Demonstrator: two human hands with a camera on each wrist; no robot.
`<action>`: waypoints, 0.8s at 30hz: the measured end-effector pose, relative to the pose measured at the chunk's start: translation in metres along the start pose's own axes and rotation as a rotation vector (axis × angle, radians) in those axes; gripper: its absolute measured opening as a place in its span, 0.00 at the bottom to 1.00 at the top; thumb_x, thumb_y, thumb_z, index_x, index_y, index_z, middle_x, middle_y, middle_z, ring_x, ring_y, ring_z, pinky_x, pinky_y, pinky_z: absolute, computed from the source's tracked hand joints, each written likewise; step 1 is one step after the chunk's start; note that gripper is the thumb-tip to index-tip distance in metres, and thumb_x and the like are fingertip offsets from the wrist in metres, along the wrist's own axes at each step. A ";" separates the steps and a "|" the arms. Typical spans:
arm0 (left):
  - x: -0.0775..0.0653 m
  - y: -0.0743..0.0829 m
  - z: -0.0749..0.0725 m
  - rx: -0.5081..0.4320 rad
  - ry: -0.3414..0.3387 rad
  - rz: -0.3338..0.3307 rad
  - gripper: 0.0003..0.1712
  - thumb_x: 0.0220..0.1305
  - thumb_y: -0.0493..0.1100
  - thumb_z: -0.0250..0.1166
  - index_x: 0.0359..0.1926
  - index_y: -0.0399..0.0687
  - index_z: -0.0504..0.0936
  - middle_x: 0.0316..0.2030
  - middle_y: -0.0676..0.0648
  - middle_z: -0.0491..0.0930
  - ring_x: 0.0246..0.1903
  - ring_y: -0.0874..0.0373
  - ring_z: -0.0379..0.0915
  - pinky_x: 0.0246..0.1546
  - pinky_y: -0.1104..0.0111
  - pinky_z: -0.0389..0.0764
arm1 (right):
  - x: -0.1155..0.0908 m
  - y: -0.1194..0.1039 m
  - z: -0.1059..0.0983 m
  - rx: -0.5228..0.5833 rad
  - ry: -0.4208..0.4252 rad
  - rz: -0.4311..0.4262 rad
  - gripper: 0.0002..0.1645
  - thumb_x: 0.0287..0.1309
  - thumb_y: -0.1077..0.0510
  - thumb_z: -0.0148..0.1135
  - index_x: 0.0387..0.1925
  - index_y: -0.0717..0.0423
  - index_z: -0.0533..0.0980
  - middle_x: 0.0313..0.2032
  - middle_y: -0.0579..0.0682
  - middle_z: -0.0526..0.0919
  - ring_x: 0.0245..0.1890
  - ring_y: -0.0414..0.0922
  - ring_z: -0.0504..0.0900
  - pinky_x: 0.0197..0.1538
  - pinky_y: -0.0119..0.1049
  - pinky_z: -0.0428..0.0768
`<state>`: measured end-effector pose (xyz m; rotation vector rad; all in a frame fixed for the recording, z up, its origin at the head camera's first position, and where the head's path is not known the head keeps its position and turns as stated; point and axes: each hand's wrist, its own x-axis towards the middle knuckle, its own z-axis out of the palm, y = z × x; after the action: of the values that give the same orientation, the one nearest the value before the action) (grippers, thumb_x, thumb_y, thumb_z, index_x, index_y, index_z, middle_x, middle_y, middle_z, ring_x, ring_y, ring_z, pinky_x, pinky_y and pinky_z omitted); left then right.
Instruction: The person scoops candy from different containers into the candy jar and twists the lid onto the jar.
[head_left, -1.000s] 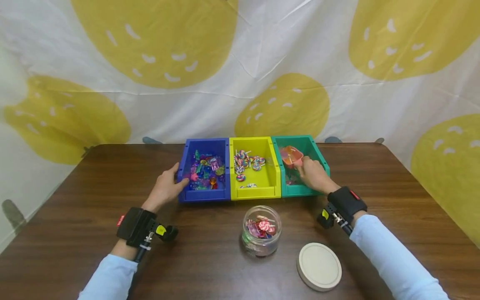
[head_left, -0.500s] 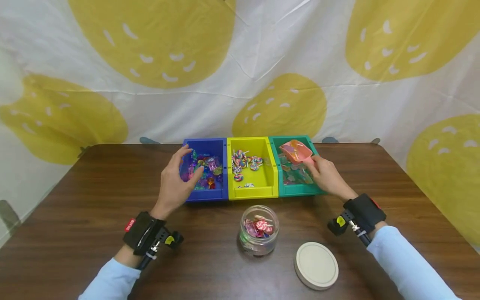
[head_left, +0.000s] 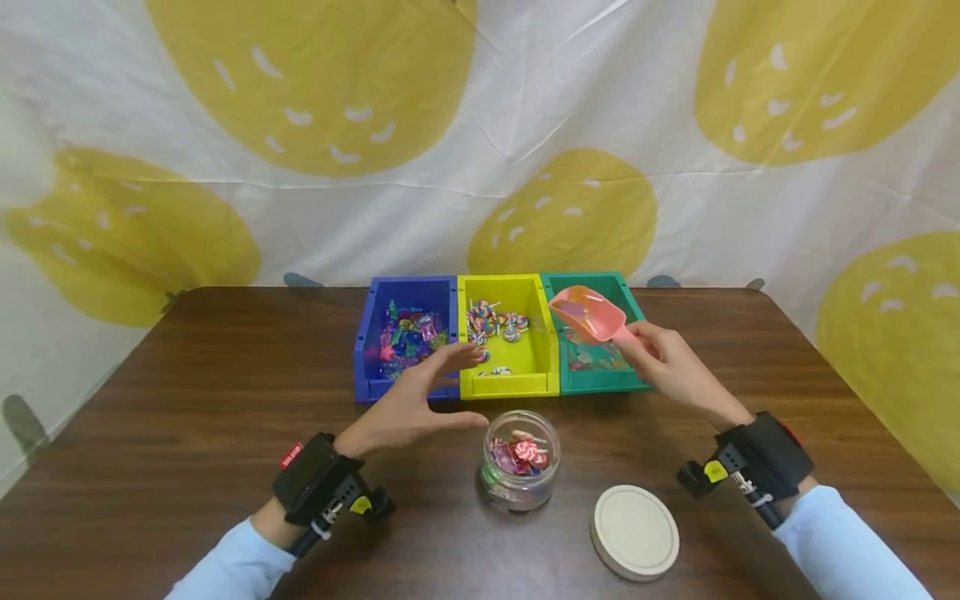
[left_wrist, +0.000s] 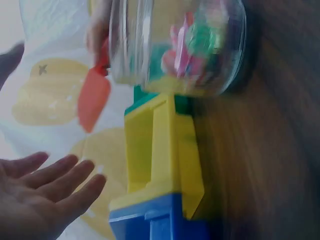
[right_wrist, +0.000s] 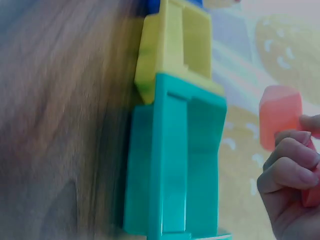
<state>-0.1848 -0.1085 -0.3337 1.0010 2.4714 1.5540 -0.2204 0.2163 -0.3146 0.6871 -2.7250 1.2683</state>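
Observation:
My right hand (head_left: 675,367) grips the handle of a pink scoop (head_left: 592,315), raised above the green bin (head_left: 603,382). A few small pieces lie in the scoop's bowl. In the right wrist view the fingers curl round the scoop's handle (right_wrist: 311,192). My left hand (head_left: 412,400) has its fingers spread and holds nothing; its thumb reaches close to the rim of a clear glass jar (head_left: 521,492). Inside the jar lie a red-and-white swirl lollipop (head_left: 527,451) and other colourful pieces. The left wrist view shows the same jar (left_wrist: 175,45) close up, beyond the outstretched fingers.
A blue bin (head_left: 408,390) with shiny gem-like pieces and a yellow bin (head_left: 517,386) with swirl lollipops stand joined left of the green one. A round cream lid (head_left: 636,532) lies front right of the jar. Behind the table (head_left: 187,400) hangs a patterned cloth (head_left: 360,225).
My right hand has lifted the scoop up out of the green bin and drawn back. My left hand has let go of the blue bin's side and moved right, toward the jar.

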 end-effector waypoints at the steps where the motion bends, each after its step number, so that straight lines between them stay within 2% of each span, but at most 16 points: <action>1: 0.000 0.000 0.002 -0.013 -0.035 0.000 0.46 0.48 0.49 0.68 0.65 0.45 0.55 0.61 0.43 0.62 0.60 0.51 0.58 0.58 0.55 0.63 | -0.002 -0.002 0.000 0.019 -0.003 -0.007 0.14 0.61 0.57 0.51 0.39 0.67 0.70 0.16 0.49 0.65 0.14 0.39 0.63 0.15 0.29 0.62; 6: 0.002 -0.002 0.011 -0.055 -0.195 -0.014 0.52 0.46 0.50 0.69 0.66 0.42 0.50 0.63 0.41 0.58 0.61 0.50 0.56 0.58 0.56 0.64 | -0.013 -0.008 0.000 0.088 -0.063 -0.079 0.13 0.59 0.61 0.53 0.42 0.67 0.71 0.18 0.48 0.66 0.16 0.39 0.65 0.16 0.30 0.65; 10: 0.001 -0.002 0.017 -0.030 -0.287 -0.027 0.53 0.45 0.52 0.70 0.66 0.41 0.50 0.63 0.39 0.58 0.60 0.49 0.57 0.57 0.58 0.64 | -0.022 -0.012 -0.002 0.131 -0.154 -0.123 0.12 0.58 0.63 0.54 0.43 0.67 0.71 0.18 0.46 0.66 0.16 0.39 0.64 0.15 0.31 0.64; 13: 0.002 -0.001 0.022 0.004 -0.325 -0.040 0.52 0.43 0.50 0.71 0.65 0.43 0.52 0.62 0.41 0.60 0.59 0.51 0.60 0.57 0.61 0.66 | -0.027 -0.017 -0.002 0.143 -0.207 -0.136 0.12 0.58 0.64 0.53 0.43 0.65 0.72 0.17 0.46 0.65 0.16 0.39 0.62 0.14 0.32 0.61; 18: 0.004 -0.003 0.028 0.017 -0.390 -0.034 0.52 0.43 0.49 0.72 0.65 0.42 0.52 0.61 0.42 0.61 0.58 0.51 0.62 0.56 0.65 0.67 | -0.037 -0.024 -0.002 0.134 -0.271 -0.137 0.10 0.57 0.64 0.55 0.42 0.60 0.71 0.18 0.45 0.71 0.16 0.39 0.62 0.15 0.31 0.61; 24: 0.007 -0.004 0.032 0.061 -0.407 -0.022 0.53 0.42 0.45 0.73 0.65 0.42 0.51 0.60 0.43 0.64 0.58 0.53 0.62 0.56 0.65 0.66 | -0.043 -0.031 -0.006 0.091 -0.368 -0.202 0.08 0.56 0.64 0.55 0.39 0.55 0.72 0.23 0.41 0.77 0.18 0.39 0.68 0.19 0.29 0.67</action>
<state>-0.1806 -0.0803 -0.3513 1.1598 2.2461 1.1343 -0.1697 0.2185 -0.2986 1.2862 -2.7835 1.3382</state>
